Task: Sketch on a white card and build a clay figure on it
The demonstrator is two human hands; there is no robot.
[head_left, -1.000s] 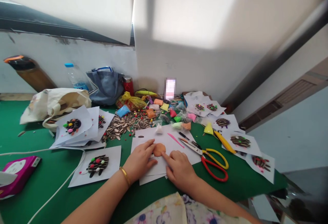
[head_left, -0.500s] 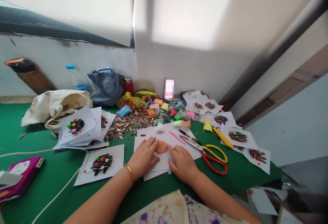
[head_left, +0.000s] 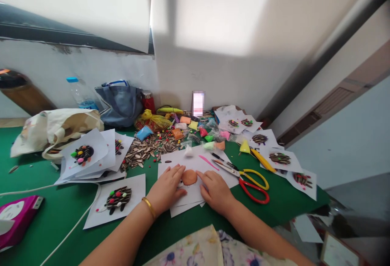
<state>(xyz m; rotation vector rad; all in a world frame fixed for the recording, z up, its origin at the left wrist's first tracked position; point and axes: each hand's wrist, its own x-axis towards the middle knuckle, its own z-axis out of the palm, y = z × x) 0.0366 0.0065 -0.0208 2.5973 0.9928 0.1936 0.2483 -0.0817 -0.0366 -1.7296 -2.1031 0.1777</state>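
Observation:
A flat, round piece of orange clay (head_left: 189, 177) lies on a white sheet of paper (head_left: 195, 199) in front of me. On its left side rests my left hand (head_left: 168, 188), palm down with the fingers stretched out, fingertips at the clay's edge. My right hand (head_left: 215, 191) lies to its right, open, with the index finger touching or almost touching the rim. Neither hand grips anything. Farther up the paper are a thin pink strip (head_left: 209, 163), a small white lump (head_left: 188, 151) and one sunflower seed (head_left: 167, 161).
Scissors (head_left: 243, 176) with red and yellow handles lie right of the paper, near a yellow utility knife (head_left: 263, 161). Beyond spreads a heap of sunflower seeds (head_left: 146, 150). Left stands a card with a seed hedgehog (head_left: 118, 199); a white cable (head_left: 76, 225) crosses the green table.
The view has turned slightly to the right, so things sit a little farther left. Both hands stay around the orange clay, with only slight finger shifts.

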